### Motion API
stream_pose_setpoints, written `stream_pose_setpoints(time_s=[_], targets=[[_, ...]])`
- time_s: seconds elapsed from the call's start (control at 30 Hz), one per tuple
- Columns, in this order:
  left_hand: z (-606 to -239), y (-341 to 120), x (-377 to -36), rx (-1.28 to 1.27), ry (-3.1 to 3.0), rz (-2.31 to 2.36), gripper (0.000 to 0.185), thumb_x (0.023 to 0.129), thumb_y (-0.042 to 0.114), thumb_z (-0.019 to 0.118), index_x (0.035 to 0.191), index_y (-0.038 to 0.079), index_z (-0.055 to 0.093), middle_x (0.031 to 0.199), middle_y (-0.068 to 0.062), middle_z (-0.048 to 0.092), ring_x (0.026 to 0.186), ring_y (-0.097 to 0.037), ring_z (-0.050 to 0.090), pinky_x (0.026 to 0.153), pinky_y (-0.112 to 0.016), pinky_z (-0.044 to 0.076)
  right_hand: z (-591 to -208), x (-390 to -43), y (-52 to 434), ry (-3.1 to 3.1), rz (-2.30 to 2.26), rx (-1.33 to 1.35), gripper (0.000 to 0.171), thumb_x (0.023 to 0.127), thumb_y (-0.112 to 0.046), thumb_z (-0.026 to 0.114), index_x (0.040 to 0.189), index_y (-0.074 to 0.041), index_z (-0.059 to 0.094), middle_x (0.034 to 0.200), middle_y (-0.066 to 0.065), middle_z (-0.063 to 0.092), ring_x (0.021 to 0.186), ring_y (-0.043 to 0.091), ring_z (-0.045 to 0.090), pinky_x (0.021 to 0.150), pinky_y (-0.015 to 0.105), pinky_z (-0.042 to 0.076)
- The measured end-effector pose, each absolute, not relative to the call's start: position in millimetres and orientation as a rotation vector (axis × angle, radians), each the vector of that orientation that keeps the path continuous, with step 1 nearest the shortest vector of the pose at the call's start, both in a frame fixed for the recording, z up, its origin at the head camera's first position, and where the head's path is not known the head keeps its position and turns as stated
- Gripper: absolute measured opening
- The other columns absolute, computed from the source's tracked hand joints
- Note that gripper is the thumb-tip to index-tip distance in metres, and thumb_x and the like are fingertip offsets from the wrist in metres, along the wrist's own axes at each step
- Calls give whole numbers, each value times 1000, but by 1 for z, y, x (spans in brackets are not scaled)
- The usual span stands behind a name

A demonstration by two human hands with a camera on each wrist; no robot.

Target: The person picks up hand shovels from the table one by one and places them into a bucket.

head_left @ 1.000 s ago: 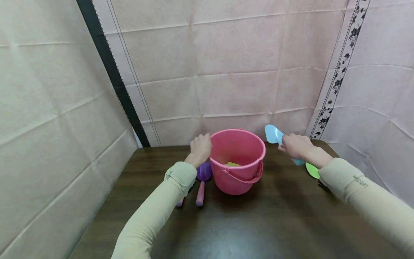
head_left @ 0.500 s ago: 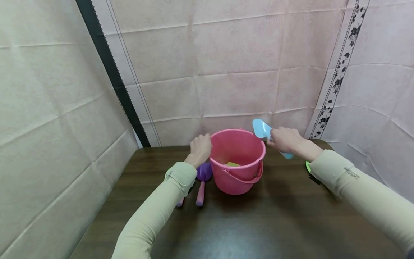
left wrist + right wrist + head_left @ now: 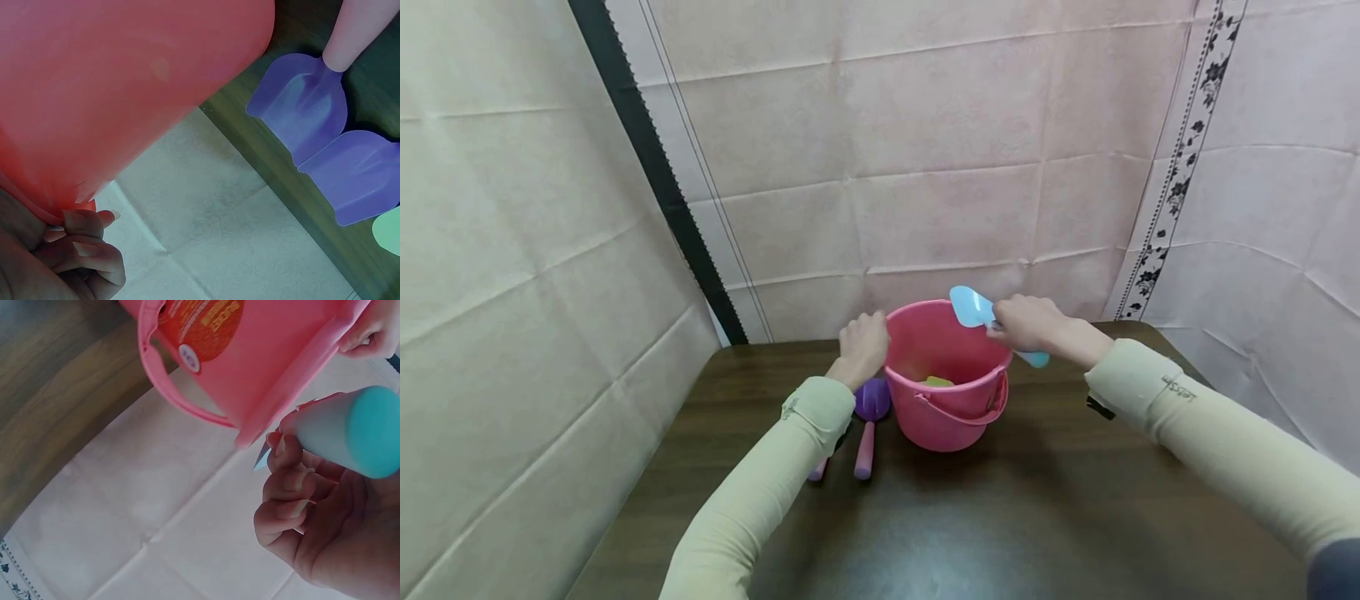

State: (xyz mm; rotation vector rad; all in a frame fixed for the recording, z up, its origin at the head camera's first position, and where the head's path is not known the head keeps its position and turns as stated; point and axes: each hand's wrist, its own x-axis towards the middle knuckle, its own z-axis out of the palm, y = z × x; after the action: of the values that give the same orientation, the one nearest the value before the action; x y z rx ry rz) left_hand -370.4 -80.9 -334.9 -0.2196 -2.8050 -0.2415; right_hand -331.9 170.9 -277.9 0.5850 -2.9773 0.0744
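**Light-blue scoop held over bucket rim**

The right hand has its grip curled round the handle of a light-blue plastic toy scoop; the scoop blade projects to the left of the grip, above the far rim of the round pink plastic bucket. The left hand pinches the bucket's left rim. Two purple plastic toy shovels lie on the dark wooden tabletop, just nearer than the left grip, beside the bucket.
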Motion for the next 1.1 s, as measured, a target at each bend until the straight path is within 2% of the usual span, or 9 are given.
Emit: stream_pose_setpoints(time_s=[0.17, 0.4, 0.67, 0.93, 1.1], targets=[[-335, -80, -371, -209, -2806, -241, 9, 94, 13, 55, 93, 7, 61, 90, -14, 70, 85, -34, 69, 70, -45, 55, -281, -334, 158, -2994, 66, 663, 30, 91, -26, 62, 67, -12, 51, 57, -1, 42, 54, 12, 39, 46, 25, 31], [-335, -81, -371, -208, -2812, -240, 10, 94, 15, 55, 95, 7, 62, 91, -14, 70, 85, -34, 69, 70, -45, 55, -283, -336, 138, -3053, 34, 698, 22, 89, -28, 67, 83, -8, 61, 64, 3, 52, 58, 14, 49, 49, 24, 38], [-334, -80, -371, -207, -2821, -246, 12, 95, 17, 55, 97, 7, 62, 92, -13, 70, 85, -33, 69, 70, -44, 55, -287, -341, 125, -3148, 16, 664, 33, 87, -29, 70, 105, -3, 62, 77, 6, 60, 67, 16, 55, 58, 25, 48], [-333, -80, -370, -215, -2809, -249, 12, 95, 16, 55, 96, 7, 63, 92, -14, 70, 86, -34, 68, 71, -45, 55, -289, -350, 118, -3218, -6, 659, 27, 87, -32, 70, 95, -8, 61, 74, 4, 55, 69, 16, 52, 59, 29, 44], [-335, -81, -371, -217, -2813, -250, 12, 95, 16, 54, 96, 7, 62, 90, -13, 70, 85, -33, 69, 70, -44, 55, -291, -357, 114, -3288, 12, 646, 32, 82, -32, 74, 100, -9, 61, 83, 4, 59, 77, 18, 54, 64, 30, 48]])
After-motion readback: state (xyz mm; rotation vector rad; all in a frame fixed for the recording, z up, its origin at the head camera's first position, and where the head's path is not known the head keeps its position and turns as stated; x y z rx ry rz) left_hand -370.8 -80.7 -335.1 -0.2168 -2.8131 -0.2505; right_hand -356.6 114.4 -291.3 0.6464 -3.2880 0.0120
